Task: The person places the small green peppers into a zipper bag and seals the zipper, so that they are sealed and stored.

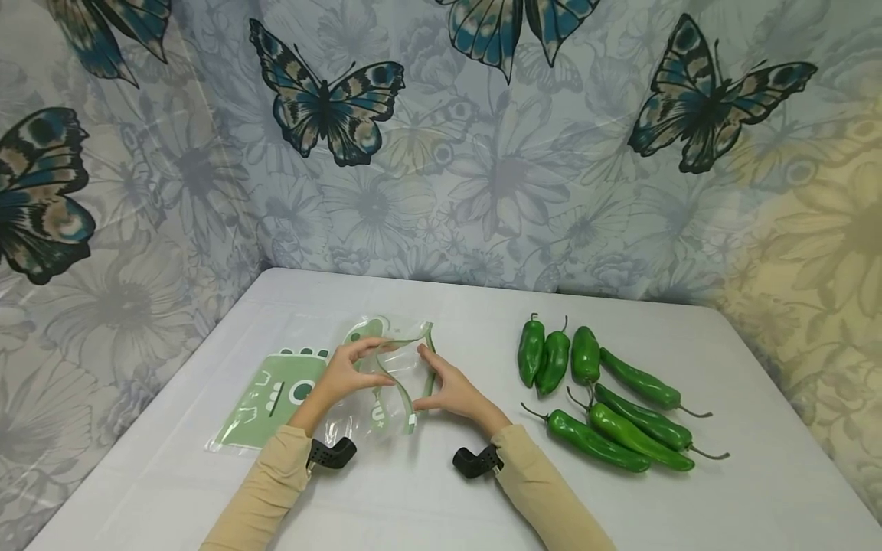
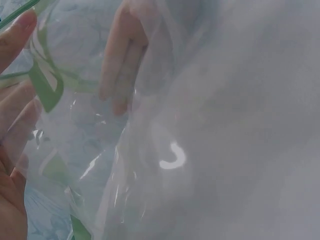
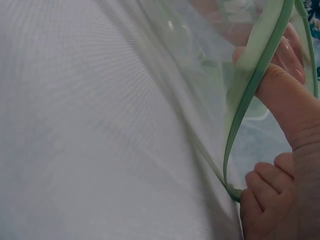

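A clear zip bag (image 1: 377,417) with green prints stands spread between both hands, its green-edged mouth gaping toward the right. My left hand (image 1: 351,373) grips the mouth's left side, thumb and fingers apart along the rim. On the opposite side my right hand (image 1: 458,390) holds the rim; in the right wrist view its thumb (image 3: 287,100) lies against the green zip strip (image 3: 250,87) and the other fingers are curled. Through the plastic (image 2: 95,145) in the left wrist view, fingers (image 2: 122,60) show blurred. A white slider (image 1: 412,420) sits at the zip's near end.
A flat green bag (image 1: 276,402) with a cartoon face lies left of the left hand. Several green peppers (image 1: 586,356) lie on the right, short ones at the back and long ones (image 1: 596,442) in front. A white cloth covers the table (image 1: 468,306), which meets a butterfly-print curtain (image 1: 482,168).
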### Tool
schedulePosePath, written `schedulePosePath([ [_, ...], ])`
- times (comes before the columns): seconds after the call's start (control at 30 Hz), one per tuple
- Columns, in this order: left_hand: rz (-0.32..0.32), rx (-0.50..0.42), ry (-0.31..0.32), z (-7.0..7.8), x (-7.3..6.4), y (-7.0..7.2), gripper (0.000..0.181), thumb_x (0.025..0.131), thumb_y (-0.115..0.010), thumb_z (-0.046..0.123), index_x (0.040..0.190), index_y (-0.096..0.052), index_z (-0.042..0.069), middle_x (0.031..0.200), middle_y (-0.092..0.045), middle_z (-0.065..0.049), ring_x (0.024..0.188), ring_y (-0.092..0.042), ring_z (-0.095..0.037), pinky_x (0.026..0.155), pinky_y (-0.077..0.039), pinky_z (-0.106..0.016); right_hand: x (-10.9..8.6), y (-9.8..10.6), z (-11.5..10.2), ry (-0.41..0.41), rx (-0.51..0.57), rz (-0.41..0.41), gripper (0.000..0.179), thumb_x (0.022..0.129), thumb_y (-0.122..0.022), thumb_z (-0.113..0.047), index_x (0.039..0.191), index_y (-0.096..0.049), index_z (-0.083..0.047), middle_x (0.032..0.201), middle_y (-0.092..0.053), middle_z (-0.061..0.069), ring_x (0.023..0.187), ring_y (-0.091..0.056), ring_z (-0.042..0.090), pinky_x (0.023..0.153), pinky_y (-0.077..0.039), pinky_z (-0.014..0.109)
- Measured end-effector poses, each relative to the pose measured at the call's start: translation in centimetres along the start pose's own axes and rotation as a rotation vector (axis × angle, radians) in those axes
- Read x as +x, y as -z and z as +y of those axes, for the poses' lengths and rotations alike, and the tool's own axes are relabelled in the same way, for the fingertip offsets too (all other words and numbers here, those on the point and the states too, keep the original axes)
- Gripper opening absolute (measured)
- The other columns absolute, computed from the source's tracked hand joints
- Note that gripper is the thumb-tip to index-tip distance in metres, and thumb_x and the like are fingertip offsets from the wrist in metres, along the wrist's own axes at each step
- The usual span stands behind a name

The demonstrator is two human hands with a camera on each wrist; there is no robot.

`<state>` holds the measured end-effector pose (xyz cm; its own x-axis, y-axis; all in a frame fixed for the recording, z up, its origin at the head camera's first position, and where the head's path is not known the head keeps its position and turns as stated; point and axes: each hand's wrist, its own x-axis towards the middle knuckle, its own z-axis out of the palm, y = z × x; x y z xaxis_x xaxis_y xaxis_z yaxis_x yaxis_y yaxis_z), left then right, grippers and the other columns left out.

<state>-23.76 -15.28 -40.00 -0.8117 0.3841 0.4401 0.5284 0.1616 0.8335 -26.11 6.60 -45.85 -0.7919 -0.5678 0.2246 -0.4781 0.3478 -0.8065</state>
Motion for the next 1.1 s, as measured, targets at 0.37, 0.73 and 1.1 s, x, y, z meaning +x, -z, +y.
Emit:
schedulePosePath([
  [0.37, -0.011, 0.001, -0.005, -0.1, 0.1, 0.0, 0.056, 0.062, -0.076, -0.009, 0.113, -0.053, -0.011, 0.108, -0.058, -0.022, 0.109, -0.047, -0.035, 0.094, -0.029, -0.049, -0.4, 0.7, -2.4, 0.103, 0.127, 0.041, 0.082, 0.070, -0.076, -0.003, 0.134, -0.026, 0.013, 0.137, -0.028, 0.026, 0.125, -0.029, 0.034, 0.099, -0.026, 0.039],
  [0.73, 0.023, 0.015, 0.025, 0.0, 0.0, -0.3, 0.056, 0.061, -0.077, -0.008, 0.112, -0.054, -0.011, 0.106, -0.059, -0.022, 0.112, -0.044, -0.038, 0.094, -0.029, -0.049, -2.2, 3.0, -3.9, 0.049, 0.203, -0.001, 0.067, 0.076, -0.069, 0.000, 0.131, -0.033, 0.012, 0.129, -0.039, 0.028, 0.120, -0.037, 0.035, 0.097, -0.030, 0.039],
  [1.1, 0.018, 0.026, 0.033, 0.2, -0.3, -0.5, 0.056, 0.062, -0.077, -0.006, 0.113, -0.053, -0.011, 0.107, -0.059, -0.021, 0.115, -0.041, -0.038, 0.095, -0.026, -0.052, -6.0, 5.5, -4.5, -0.002, 0.193, 0.038, 0.064, 0.078, -0.068, 0.000, 0.131, -0.035, 0.012, 0.126, -0.042, 0.028, 0.117, -0.040, 0.037, 0.095, -0.031, 0.040],
])
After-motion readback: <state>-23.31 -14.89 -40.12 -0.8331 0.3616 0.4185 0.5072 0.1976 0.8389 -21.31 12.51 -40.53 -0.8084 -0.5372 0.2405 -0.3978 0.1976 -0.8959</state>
